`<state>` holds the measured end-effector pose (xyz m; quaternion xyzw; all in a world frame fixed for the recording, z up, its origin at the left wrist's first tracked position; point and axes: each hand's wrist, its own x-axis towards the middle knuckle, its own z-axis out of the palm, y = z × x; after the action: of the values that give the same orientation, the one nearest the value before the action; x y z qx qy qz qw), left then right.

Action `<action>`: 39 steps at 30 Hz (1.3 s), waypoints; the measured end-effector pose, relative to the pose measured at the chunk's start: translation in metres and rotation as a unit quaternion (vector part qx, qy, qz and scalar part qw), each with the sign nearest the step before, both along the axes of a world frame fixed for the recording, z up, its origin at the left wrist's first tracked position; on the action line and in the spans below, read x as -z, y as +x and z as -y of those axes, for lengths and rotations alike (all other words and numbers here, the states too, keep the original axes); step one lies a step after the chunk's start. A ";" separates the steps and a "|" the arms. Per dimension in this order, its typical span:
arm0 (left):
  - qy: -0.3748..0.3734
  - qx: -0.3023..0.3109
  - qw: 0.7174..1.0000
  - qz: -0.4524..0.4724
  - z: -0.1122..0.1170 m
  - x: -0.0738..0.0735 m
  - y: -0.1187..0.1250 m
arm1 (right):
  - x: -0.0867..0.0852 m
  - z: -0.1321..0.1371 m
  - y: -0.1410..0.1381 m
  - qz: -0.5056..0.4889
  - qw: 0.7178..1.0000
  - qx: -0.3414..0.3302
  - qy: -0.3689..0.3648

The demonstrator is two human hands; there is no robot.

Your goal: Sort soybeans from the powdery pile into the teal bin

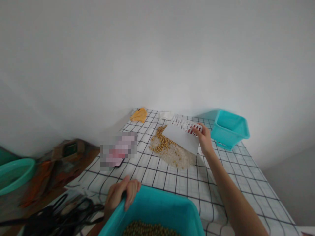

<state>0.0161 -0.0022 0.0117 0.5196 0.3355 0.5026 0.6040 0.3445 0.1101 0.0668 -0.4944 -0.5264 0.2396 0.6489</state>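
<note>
My right hand (203,136) is closed on a flat white plastic sheet (180,136) with rows of slots along its upper edge. The sheet stands tilted over a spread of yellow beans (161,141) mixed with pale fine grains (178,157) on the table. Near me, my left hand (125,191) grips the left rim of a teal tub (167,198). Greenish-brown beans (150,229) lie in the bottom of that tub, which the frame cuts off below. A small dark thing shows at my left fingers; I cannot make out what it is.
A second teal basket (230,127) stands at the back right of the checked tablecloth (152,170). An orange cloth (139,115) and a white cloth (166,115) lie by the wall. A blurred pink thing (120,150) lies left; black straps (61,213) and a green basin (17,173) sit lower.
</note>
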 end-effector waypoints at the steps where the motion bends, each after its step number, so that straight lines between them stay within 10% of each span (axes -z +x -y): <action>1: -0.001 0.000 1.000 0.003 0.000 0.000 0.000 | -0.001 0.001 -0.001 0.009 1.000 -0.002 0.001; 39: 0.001 0.012 1.000 -0.012 0.000 -0.003 -0.001 | -0.003 0.010 -0.010 0.081 0.996 -0.044 -0.020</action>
<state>0.0152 -0.0026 0.0149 0.5297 0.3361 0.4897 0.6055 0.3341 0.1000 0.0701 -0.5019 -0.5934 0.2374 0.5828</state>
